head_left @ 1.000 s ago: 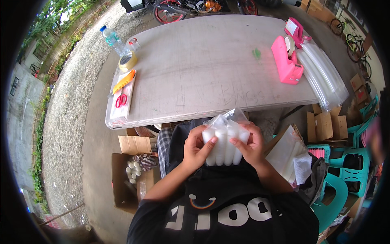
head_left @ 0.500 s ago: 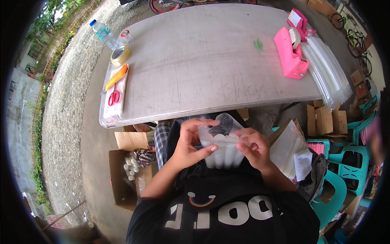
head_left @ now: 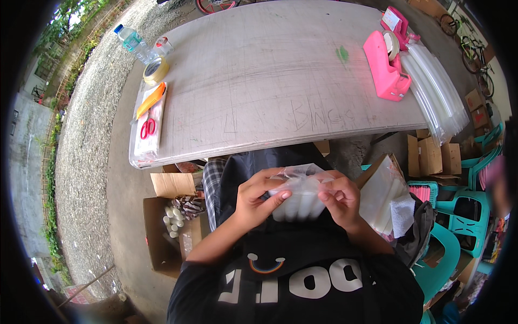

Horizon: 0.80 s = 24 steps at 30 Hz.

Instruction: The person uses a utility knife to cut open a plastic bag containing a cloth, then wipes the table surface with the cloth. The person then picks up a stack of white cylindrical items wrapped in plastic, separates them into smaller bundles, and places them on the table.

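Note:
A clear plastic bag [head_left: 298, 174] holding several white cylinders [head_left: 300, 205] sits between my hands, close to my body and below the table's near edge. My left hand [head_left: 261, 195] grips the bag's left side, thumb pressed against the plastic. On the other side, my right hand [head_left: 342, 197] pinches the bag between thumb and fingers. The plastic gathers across the tops of the cylinders, which stand side by side. Whether the cylinders are solid or hollow I cannot tell.
The grey table [head_left: 259, 70] carries a water bottle [head_left: 135, 44], tape roll [head_left: 156, 71], orange cutter [head_left: 151, 100], red scissors [head_left: 148, 127], pink tape dispenser [head_left: 384, 67] and plastic sleeves [head_left: 431, 89]. A cardboard box [head_left: 162, 237] with white cylinders stands lower left; teal chairs [head_left: 467, 216] stand right.
The bag's upper part, open and upright before, now lies folded down over the cylinders. Both hands stay on the bag, and the view has shifted slightly.

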Tool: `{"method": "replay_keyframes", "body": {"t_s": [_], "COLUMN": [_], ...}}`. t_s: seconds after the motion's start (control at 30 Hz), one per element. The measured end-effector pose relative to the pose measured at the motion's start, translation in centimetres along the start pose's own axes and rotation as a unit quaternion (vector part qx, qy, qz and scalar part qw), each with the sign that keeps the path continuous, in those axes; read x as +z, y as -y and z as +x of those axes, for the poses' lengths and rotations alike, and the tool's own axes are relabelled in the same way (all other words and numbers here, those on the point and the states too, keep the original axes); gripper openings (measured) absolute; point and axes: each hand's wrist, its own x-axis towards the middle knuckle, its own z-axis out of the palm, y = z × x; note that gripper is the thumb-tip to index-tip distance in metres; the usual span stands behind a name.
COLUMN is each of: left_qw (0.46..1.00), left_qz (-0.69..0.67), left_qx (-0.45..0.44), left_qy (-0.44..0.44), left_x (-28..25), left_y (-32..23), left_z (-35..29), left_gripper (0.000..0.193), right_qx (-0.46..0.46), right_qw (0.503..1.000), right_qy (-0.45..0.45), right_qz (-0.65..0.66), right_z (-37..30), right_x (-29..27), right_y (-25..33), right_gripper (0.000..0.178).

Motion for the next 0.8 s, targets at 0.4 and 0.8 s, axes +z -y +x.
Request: {"method": "replay_keyframes", "body": {"t_s": [0.4,0.8], "left_qw": [0.969,0.976], "left_qz": [-0.143,-0.055], "left_qx": [-0.195,-0.191], "left_qy": [0.041,0.09], "left_x": [-1.2,-1.0], "left_y": [-3.0,-4.8], "left_z": [0.4,1.0], "left_gripper": [0.007,0.011], "right_qx": [0.114,0.257], "right_qw": [0.993,0.966], "right_qy": [-0.001,-0.008], "right_qz": [-0.025,0.029], "right_z": [1.0,2.0], "right_x": [-0.1,-0.6], "right_y": [4.1,6.4], "right_gripper": [0.007,0.038]}}
